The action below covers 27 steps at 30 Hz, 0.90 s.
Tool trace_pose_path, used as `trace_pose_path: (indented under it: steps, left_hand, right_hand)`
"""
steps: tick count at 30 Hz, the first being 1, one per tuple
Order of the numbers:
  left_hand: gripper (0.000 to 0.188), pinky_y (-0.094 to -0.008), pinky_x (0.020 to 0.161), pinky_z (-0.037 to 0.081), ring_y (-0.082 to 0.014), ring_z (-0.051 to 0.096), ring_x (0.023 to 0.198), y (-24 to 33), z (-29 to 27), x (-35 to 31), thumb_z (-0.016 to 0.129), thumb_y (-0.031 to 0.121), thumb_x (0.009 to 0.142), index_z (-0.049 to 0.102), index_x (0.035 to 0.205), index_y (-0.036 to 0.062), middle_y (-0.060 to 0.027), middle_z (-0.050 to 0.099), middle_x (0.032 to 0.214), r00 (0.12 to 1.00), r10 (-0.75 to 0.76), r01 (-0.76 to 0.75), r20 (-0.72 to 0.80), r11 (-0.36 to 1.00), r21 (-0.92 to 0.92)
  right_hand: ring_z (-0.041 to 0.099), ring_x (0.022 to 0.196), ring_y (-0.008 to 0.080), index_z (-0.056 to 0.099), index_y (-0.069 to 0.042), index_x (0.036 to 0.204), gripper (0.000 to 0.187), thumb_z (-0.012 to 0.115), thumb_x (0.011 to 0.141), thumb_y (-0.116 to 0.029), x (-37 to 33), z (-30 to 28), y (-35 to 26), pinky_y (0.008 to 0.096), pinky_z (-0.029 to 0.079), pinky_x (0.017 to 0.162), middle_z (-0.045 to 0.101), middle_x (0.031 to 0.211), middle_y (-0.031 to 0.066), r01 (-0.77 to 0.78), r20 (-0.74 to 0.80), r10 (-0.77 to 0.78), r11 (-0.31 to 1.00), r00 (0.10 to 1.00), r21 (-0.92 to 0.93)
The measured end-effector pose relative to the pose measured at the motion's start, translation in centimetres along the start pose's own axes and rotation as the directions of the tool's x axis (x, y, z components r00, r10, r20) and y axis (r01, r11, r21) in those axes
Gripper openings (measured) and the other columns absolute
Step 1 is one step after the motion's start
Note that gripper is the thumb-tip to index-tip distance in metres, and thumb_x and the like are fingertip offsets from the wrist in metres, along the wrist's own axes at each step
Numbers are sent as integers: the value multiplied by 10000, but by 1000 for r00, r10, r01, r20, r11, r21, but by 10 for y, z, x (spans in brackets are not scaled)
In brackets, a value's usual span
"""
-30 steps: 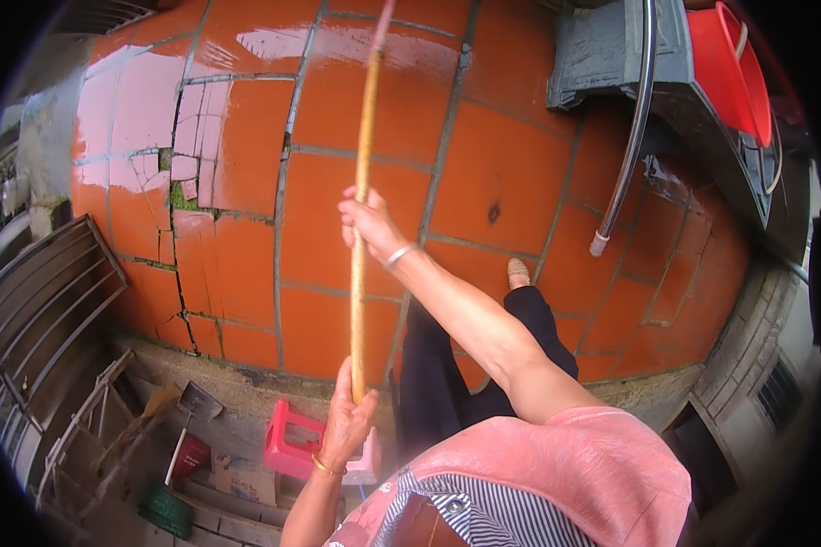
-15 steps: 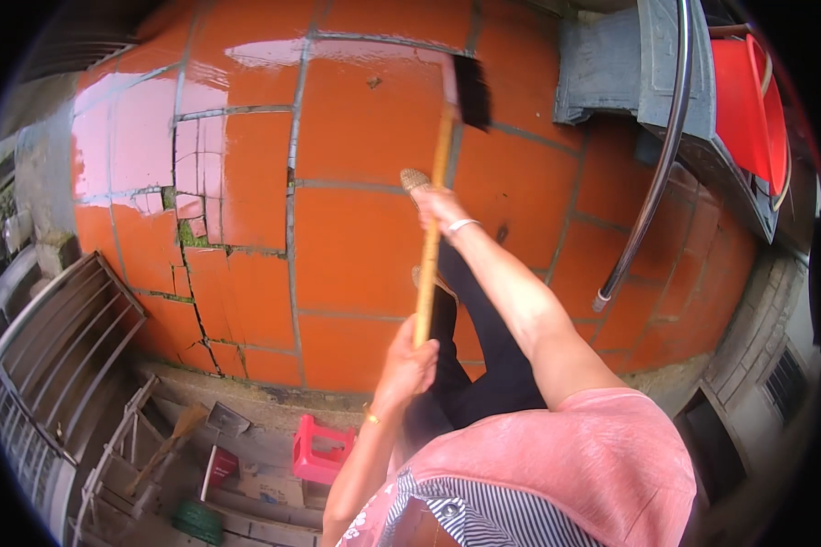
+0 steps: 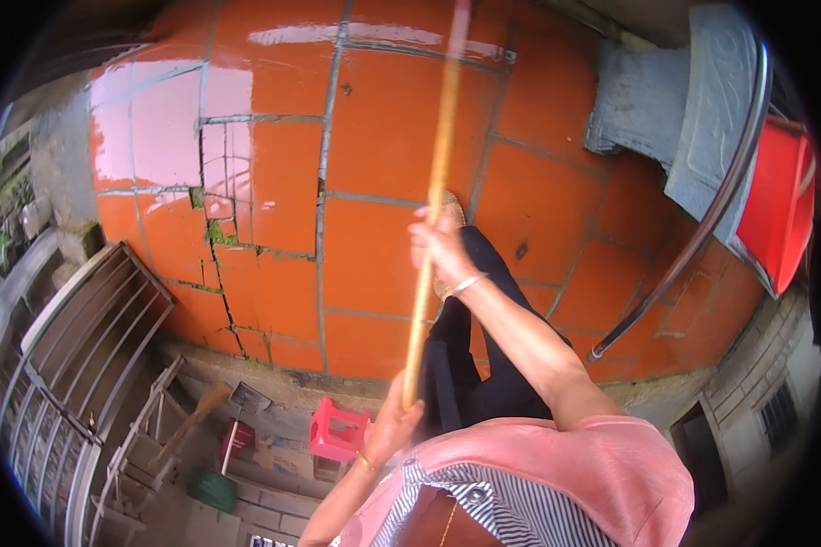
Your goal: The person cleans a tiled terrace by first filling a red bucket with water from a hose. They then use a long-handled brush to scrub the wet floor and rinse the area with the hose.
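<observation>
A long wooden broom handle (image 3: 431,210) runs from the lower middle up to the top edge, over wet orange floor tiles (image 3: 374,137). My right hand (image 3: 440,244) grips the handle midway, a bracelet on its wrist. My left hand (image 3: 394,422) holds the handle's near end, close to my pink top. The broom's head is out of the picture at the top. One foot in a sandal (image 3: 449,214) shows behind my right hand.
A metal rail (image 3: 702,219) curves down the right side beside a grey stone block (image 3: 675,109) and a red container (image 3: 780,205). A red plastic stool (image 3: 337,430), a metal gate (image 3: 73,365) and tools lie below the tiled ledge at lower left.
The broom has swung forward: its dark brush head, seen half a second ago, has gone past the top edge. The view has shifted and both hands sit lower on the handle.
</observation>
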<state>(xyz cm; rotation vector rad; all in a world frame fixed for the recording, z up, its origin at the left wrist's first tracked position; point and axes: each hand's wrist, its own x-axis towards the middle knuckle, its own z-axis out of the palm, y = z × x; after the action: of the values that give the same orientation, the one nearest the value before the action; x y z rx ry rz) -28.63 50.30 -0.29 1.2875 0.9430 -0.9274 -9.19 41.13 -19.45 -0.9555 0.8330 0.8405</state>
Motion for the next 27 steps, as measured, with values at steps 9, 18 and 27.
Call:
trace_pose_path:
  steps: [9,18,27]
  left_hand:
    - [442,-207,461,343,-65,408,535,76,22,66,558,77,851,404,1263,47,13,427,687,953,-186,244,240,939,-241]
    - [542,-219,407,410,-78,468,475,105,18,46,461,7,877,244,1353,150,-14,513,699,959,-132,24,-250,920,-391]
    - [528,-251,766,427,-136,496,868,24,23,35,544,52,855,333,1339,49,-61,526,972,993,79,-88,-83,989,-119]
  right_hand:
    - [418,358,144,404,-109,765,119,491,796,-34,71,-111,-11,306,359,304,427,522,13,-121,-192,109,991,975,-55]
    - [443,401,138,397,-37,942,233,569,792,-86,107,117,-9,278,398,346,460,643,56,3,381,92,971,920,-241]
    - [436,358,150,361,-30,1028,289,525,789,-34,40,14,-49,292,408,305,447,642,68,109,25,-106,972,994,-207]
